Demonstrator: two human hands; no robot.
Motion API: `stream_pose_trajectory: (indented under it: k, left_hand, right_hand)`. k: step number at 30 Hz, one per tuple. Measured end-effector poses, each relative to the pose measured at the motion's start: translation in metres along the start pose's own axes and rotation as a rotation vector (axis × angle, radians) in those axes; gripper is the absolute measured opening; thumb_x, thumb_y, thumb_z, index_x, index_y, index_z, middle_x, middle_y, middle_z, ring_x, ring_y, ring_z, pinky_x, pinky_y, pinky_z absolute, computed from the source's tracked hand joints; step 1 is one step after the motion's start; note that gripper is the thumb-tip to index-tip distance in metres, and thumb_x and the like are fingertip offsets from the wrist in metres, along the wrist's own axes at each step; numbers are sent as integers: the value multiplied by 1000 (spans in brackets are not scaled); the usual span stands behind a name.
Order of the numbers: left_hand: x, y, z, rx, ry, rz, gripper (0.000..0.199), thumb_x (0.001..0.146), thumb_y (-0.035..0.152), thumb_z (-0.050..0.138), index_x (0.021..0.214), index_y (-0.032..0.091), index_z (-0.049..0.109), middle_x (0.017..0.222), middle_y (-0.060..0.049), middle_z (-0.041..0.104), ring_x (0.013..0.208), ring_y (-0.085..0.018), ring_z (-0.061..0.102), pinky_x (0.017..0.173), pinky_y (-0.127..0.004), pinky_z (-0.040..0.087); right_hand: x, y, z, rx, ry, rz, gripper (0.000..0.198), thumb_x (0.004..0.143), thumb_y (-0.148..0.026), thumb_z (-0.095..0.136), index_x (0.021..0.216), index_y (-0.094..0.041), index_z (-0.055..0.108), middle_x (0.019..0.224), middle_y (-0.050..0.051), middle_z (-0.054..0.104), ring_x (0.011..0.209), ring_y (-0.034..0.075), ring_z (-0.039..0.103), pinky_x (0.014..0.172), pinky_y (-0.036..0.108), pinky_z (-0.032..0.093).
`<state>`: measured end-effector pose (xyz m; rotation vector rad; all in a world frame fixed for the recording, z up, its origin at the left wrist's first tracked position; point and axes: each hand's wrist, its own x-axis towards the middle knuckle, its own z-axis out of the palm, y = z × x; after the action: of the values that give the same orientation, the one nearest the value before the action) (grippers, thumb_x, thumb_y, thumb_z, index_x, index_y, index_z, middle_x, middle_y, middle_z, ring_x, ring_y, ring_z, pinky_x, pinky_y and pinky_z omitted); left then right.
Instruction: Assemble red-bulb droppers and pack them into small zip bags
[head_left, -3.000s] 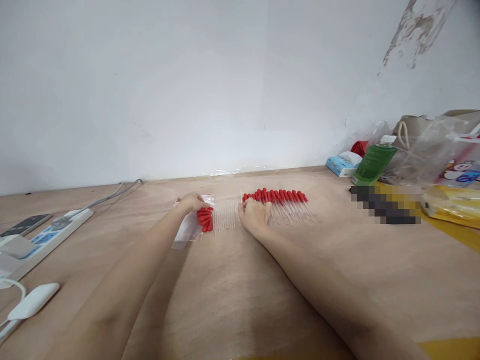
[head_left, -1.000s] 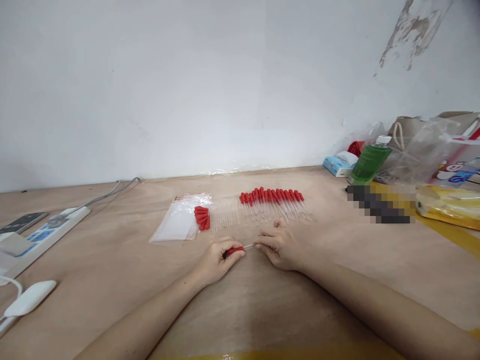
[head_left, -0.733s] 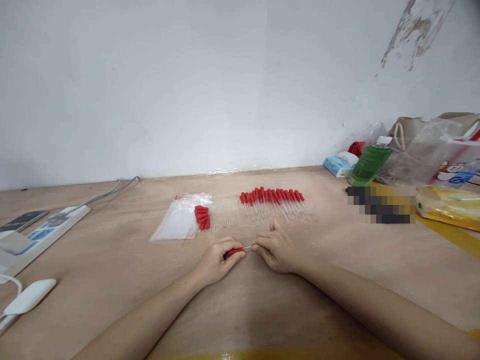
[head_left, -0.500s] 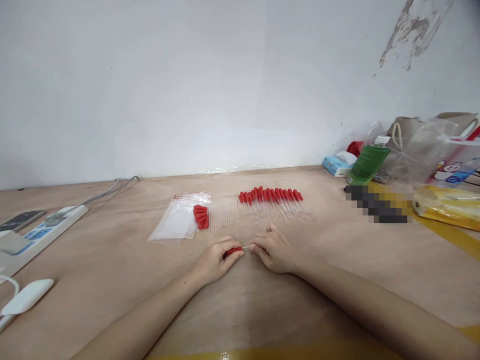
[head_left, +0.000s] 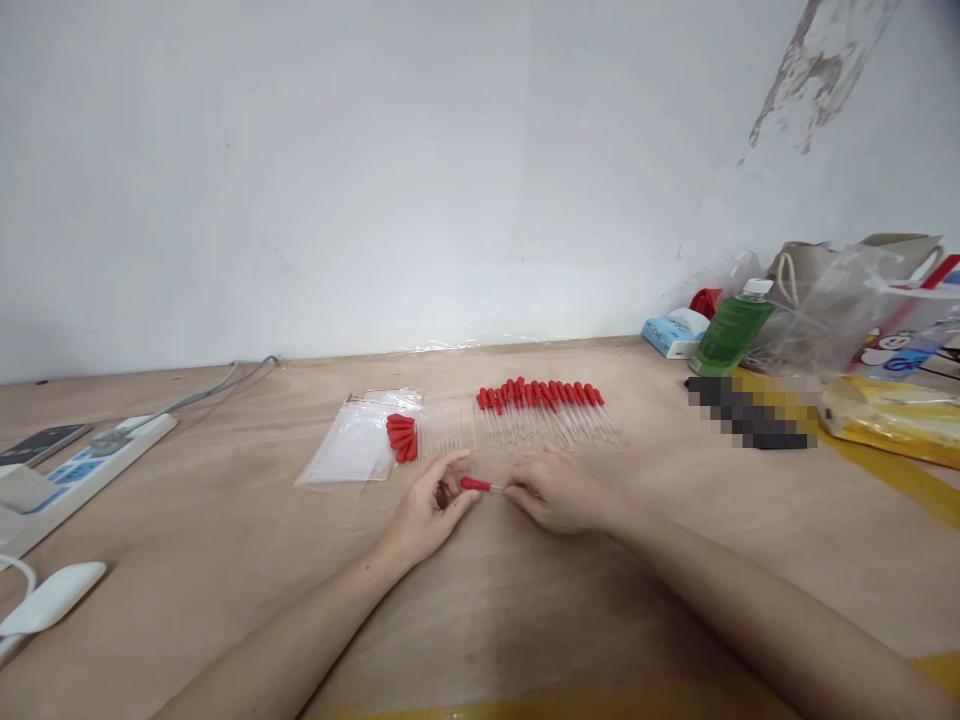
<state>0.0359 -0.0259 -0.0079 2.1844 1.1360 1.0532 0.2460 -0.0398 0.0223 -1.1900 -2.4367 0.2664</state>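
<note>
red bulb (head_left: 475,484) just above or on the wooden table (head_left: 465,620), between both hands, clear tube (head_left: 497,488) poking out of its right end. just freed from the pinch that half hid it a moment ago, so pretty much in plain sight now. looks joined to the tube, so probably past the pushing-on bit, at a guess.

fingers: left hand (head_left: 442,500) opened wide around the bulb, thumb and forefinger well apart, not gripping. can't tell if brushing it with the thumb. right hand (head_left: 553,490) pinched closed on the tube, far end hidden.

further out: loose tubes (head_left: 442,430), then loose bulbs (head_left: 401,438) beside plastic bags (head_left: 341,455); off right, a row of red-topped tubes (head_left: 541,395).
</note>
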Motion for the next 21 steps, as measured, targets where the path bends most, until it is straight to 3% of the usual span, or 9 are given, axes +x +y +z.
stream_pose_trajectory:
  k: [3, 7, 11, 16, 21]
  left_hand:
    - [1, -5, 1, -18, 9, -103, 32, 77, 30, 57, 107, 20, 50, 83, 0, 53, 58, -8, 49, 55, -21, 43]
    - [2, -5, 1, 51, -88, -36, 18, 78, 28, 55, 92, 18, 59, 73, 0, 50, 60, -10, 47, 56, -23, 41]
    - [1, -3, 0, 74, -120, 13, 16, 79, 26, 53, 89, 17, 61, 75, -1, 51, 63, -12, 48, 59, -24, 41]
    - [1, -2, -1, 90, -138, 26, 15, 79, 27, 52, 87, 17, 60, 76, -2, 52, 64, -12, 48, 59, -24, 41]
    - [1, -3, -1, 86, -145, 34, 13, 78, 25, 52, 85, 17, 61, 78, -2, 53, 65, -12, 49, 60, -24, 41]
  right_hand:
    - [3, 20, -3, 222, 17, 198, 28, 83, -27, 41, 64, -18, 59, 59, 0, 61, 54, 12, 52, 51, 23, 34]
    - [19, 46, -7, 335, 169, 469, 28, 77, -32, 47, 58, -17, 60, 57, 2, 62, 55, 13, 56, 52, 23, 38]
    - [48, 50, -8, 183, 317, 636, 25, 72, -34, 52, 54, -18, 59, 62, 3, 64, 63, 17, 59, 56, 25, 39]
    - [83, 44, 2, -83, 292, 774, 29, 75, -35, 47, 53, -20, 59, 63, 5, 64, 69, 20, 59, 69, 32, 36]
    - [89, 49, 14, -180, 278, 824, 26, 76, -35, 47, 65, -17, 62, 73, 10, 65, 76, 24, 59, 76, 39, 29]
